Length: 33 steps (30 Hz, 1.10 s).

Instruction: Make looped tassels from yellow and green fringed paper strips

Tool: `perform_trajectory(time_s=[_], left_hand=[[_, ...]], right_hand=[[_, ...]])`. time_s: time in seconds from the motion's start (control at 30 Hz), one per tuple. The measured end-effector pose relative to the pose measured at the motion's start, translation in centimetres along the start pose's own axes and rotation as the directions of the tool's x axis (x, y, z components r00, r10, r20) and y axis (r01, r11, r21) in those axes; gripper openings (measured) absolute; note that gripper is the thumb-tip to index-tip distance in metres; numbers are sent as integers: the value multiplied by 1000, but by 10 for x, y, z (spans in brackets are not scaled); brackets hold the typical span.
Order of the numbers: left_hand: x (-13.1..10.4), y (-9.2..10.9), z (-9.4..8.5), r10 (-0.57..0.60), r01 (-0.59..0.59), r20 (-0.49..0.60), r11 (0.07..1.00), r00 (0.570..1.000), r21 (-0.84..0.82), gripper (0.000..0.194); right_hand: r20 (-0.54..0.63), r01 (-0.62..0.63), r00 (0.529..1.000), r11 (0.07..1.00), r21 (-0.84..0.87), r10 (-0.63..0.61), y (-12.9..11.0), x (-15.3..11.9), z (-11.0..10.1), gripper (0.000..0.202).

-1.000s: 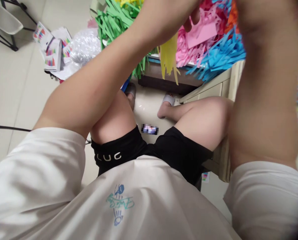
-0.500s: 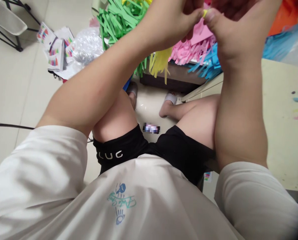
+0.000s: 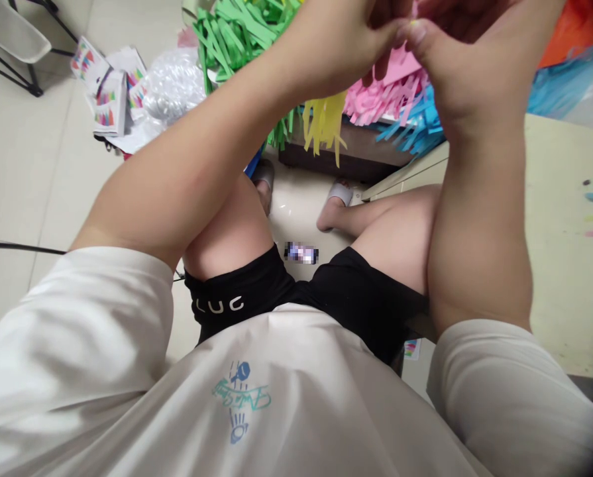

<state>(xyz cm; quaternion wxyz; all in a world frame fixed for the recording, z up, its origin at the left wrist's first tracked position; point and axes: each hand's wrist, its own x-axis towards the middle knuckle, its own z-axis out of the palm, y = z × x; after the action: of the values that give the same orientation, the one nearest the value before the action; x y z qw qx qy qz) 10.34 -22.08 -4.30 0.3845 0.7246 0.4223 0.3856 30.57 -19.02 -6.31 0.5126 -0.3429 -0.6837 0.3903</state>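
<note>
My left hand [image 3: 360,50] and my right hand [image 3: 465,59] meet at the top edge, both closed, thumb tips touching. A tiny bit of yellow paper [image 3: 415,22] shows pinched between the thumbs. Below my left hand hangs a yellow paper tassel [image 3: 324,126] with cut strips. Whether it joins the pinched bit is hidden behind the hand. Pink fringed paper [image 3: 383,99] lies just beyond and beneath my hands, with blue fringed paper [image 3: 415,122] beside it. Green paper strips [image 3: 241,40] are heaped left of my left forearm.
Clear plastic wrap [image 3: 174,86] and printed packets [image 3: 110,99] lie at the left. A white chair [image 3: 15,30] stands at the far left. Orange paper [image 3: 574,33] and more blue strips are at upper right, above a pale tabletop [image 3: 554,265]. A phone-like object [image 3: 301,252] shows between my legs.
My thumbs have closed in, so less of the yellow bit shows between them. The yellow tassel has shifted slightly right, and its strips hang a little more spread.
</note>
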Motion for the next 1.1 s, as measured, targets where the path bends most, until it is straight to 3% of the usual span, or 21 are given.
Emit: perform_trajectory(time_s=[0.13, 0.33, 0.5, 0.63, 0.73, 0.87, 0.97, 1.1], left_hand=[[-13, 30, 4, -146, 148, -42, 987, 988, 55, 42], [-32, 59, -9, -205, 208, 44, 973, 978, -104, 29], [-32, 61, -5, -202, 201, 4, 977, 979, -68, 33], [-32, 60, -4, -172, 176, 49, 981, 984, -80, 39], [-33, 61, -7, -190, 191, 35, 981, 981, -39, 32], [-36, 64, -12, -221, 220, 67, 975, 973, 22, 32], [-39, 66, -13, -214, 213, 64, 977, 975, 15, 26], [-35, 56, -9, -192, 191, 35, 981, 981, 36, 16]], right_hand=[[-93, 147, 986, 982, 121, -136, -7, -4, 3, 96], [-46, 217, 976, 952, 215, -212, 0, 1, 8, 87], [-204, 144, 975, 948, 283, -88, -9, -5, 32, 106], [-127, 50, 992, 948, 316, -9, -29, -13, 42, 111], [-104, 12, 994, 958, 287, 19, -37, -16, 40, 116], [-122, -1, 992, 952, 305, 40, -26, -12, 37, 118], [-189, 76, 982, 960, 270, -24, -11, -9, 37, 121], [-165, 110, 984, 968, 225, -74, -6, -12, 34, 113]])
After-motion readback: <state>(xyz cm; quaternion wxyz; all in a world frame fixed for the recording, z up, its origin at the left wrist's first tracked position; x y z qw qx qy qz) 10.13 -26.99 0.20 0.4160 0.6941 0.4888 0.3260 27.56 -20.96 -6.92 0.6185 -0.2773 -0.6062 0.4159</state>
